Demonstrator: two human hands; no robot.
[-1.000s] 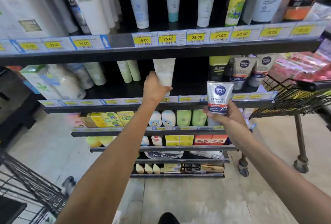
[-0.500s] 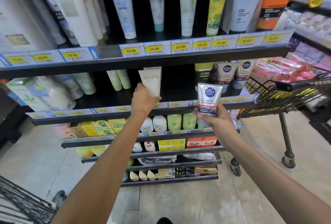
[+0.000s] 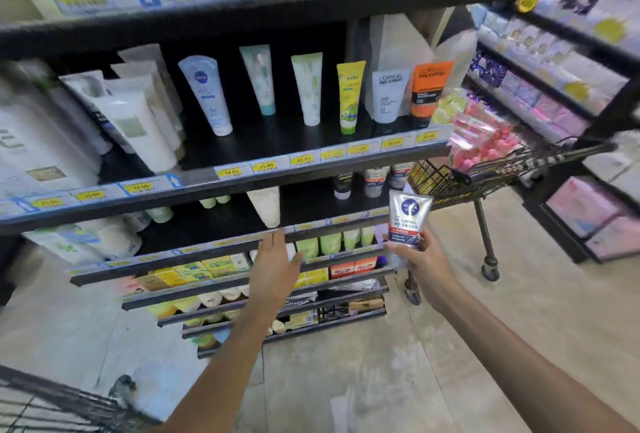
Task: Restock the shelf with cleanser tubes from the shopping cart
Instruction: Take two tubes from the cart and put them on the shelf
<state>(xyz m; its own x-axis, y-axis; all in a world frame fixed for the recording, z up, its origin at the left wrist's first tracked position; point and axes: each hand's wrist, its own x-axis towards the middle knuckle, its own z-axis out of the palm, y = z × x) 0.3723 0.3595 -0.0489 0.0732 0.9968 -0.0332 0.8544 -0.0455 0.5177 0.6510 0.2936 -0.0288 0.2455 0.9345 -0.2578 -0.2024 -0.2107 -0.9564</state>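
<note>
Centre of the frame: the left hand [image 3: 275, 264] hangs flat in front of the black metal shelf [image 3: 207, 186], fingers straight and lightly spread, holding nothing. Its fingertips sit just below the cream-white plastic tube [image 3: 266, 205], which stands cap-down on the middle tier, right at the front edge. Hand and tube look apart, though only narrowly.

Over to the right of centre, the right hand [image 3: 424, 259] grips a silver-white squeeze tube with a blue round logo and an orange band [image 3: 408, 221], printed "OIL CONTROL". Fingers and thumb curl round its lower end, the crimped end pointing up. That tube is out in the aisle, in front of the shelf's right end, level with the middle tier.

Just behind it, at right, the black wire shopping cart [image 3: 485, 173] stands on castors, with pink and yellow packets [image 3: 481, 134] piled in its basket.

On the tier above, a row of upright tubes: a yellow one [image 3: 349, 96], a white L'Oreal Men Expert one [image 3: 388, 95], an orange one [image 3: 427, 88]. Yellow price tags [image 3: 265, 166] line the rail, some blurred.
</note>
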